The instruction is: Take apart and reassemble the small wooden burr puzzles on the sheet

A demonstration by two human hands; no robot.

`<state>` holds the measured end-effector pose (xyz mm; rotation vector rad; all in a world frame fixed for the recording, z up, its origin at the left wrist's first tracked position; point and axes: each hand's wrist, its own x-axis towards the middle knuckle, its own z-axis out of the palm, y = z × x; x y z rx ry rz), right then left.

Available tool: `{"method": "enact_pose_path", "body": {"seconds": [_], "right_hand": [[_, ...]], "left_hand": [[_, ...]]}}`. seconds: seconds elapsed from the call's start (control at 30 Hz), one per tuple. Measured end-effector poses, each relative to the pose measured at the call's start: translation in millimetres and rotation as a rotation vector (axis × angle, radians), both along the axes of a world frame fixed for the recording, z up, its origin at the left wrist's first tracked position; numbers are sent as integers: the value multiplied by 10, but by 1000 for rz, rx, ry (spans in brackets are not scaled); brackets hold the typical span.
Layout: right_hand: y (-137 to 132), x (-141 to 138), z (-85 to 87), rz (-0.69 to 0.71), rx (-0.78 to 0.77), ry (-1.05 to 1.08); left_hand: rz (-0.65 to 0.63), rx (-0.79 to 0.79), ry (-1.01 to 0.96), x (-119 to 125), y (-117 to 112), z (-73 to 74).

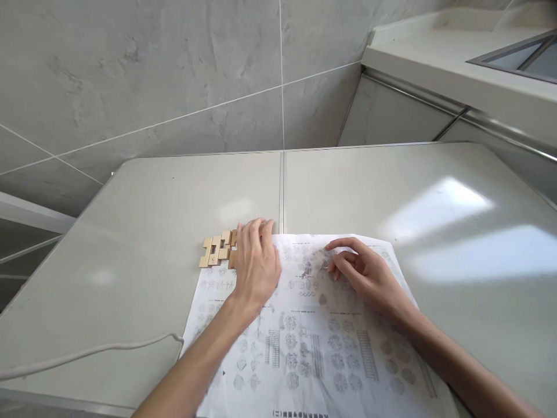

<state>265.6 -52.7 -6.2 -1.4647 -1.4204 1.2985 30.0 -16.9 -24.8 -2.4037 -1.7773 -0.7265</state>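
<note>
My left hand (257,255) is closed over the right end of a group of flat, notched wooden pieces (215,249), its bent fingers hiding part of them. Pale pieces lie to the left of that hand, with darker tan ones close against it. Beneath both hands spreads a large printed instruction sheet (300,325) with rows of small line diagrams. My right hand (359,270) hovers at or just above the upper right of the sheet. Its index finger reaches leftward, apart from the thumb, while the other fingers curl in; nothing shows between them.
The sheet lies on a pale folding table (187,197) with a seam down its middle. A white cable (108,348) runs in from the left to the sheet's edge. Behind stands a grey tiled wall (174,69), with a white counter (435,64) at the upper right.
</note>
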Motion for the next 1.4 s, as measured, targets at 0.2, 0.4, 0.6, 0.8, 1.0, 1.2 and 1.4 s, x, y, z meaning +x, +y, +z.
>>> {"method": "enact_pose_path", "body": {"seconds": [0.2,0.4,0.6,0.8,1.0,1.2,1.4], "right_hand": [[0,-9,7,-1,11,0],[-2,-23,-29,9,58,-14],[-15,-40,-87,44,115,-69],[-27,-68,-103,45,177,-145],[-20,-87,-148,59,183,-146],[-4,-115,-128,62,199,-125],[7,-132,-115,76,216,-112]], "left_hand": [[-245,11,-54,43,-52,77],[-685,-14,-69,139,-174,106],[-783,-58,3,135,-200,53],[-769,-104,-16,122,-184,37],[-771,-120,-97,110,-170,52],[-761,-125,-144,100,-166,94],[-762,-102,-197,96,-155,134]]}}
